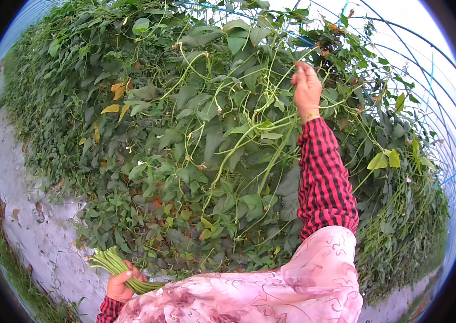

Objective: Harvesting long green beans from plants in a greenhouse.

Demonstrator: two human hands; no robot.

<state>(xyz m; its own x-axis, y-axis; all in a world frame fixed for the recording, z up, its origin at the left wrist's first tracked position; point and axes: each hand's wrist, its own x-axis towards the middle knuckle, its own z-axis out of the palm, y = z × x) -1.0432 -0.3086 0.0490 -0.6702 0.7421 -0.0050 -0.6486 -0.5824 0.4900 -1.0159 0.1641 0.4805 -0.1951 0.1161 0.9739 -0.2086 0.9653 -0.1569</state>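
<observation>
At the lower left, my left hand (122,286) is closed around a bunch of long green beans (111,262). Their ends fan out above my thumb, and the rest of the bunch passes behind the pink patterned garment (232,296). My right arm, in a red and black checked sleeve, reaches up into the bean vines (195,117). The fingers of my right hand (308,87) are bent among thin stems near the top; whether they grip one is unclear. Long pale green bean pods (234,151) hang left of that forearm.
Pale ground sheeting (30,202) runs along the foot of the vines, with grass (30,286) at its outer edge. Curved greenhouse hoops (413,52) rise at the upper right. A blue line (220,9) crosses the top of the plants. Yellowed leaves (383,160) hang at the right.
</observation>
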